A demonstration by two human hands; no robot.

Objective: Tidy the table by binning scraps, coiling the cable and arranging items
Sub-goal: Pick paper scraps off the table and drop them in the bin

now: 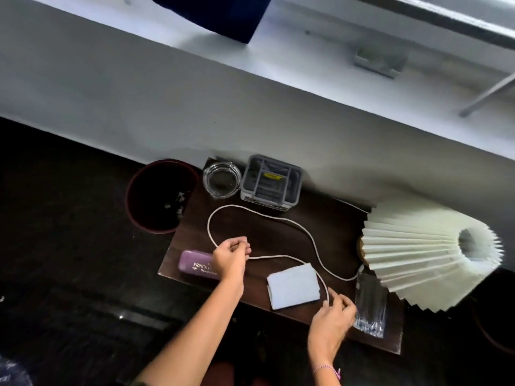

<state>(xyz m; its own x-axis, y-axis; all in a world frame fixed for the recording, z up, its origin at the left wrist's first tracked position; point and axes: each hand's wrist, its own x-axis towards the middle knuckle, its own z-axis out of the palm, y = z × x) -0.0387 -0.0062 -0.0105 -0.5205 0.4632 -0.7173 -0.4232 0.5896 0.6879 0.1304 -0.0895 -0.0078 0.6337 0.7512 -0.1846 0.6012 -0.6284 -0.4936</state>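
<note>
A white cable (278,218) snakes in loose loops across the dark wooden table (328,218). My left hand (231,257) pinches the cable near the table's left side. My right hand (331,319) grips another part of it at the front edge, beside a folded white cloth (292,285). The cable runs on toward the pleated lamp (423,254) at the right. Left of the table stands a dark round bin (158,196) with pale scraps inside.
A purple case (195,264) lies partly under my left hand. A glass ashtray (221,179) and a grey organiser box (270,181) stand at the back by the wall. A shiny clear packet (370,305) lies at the front right.
</note>
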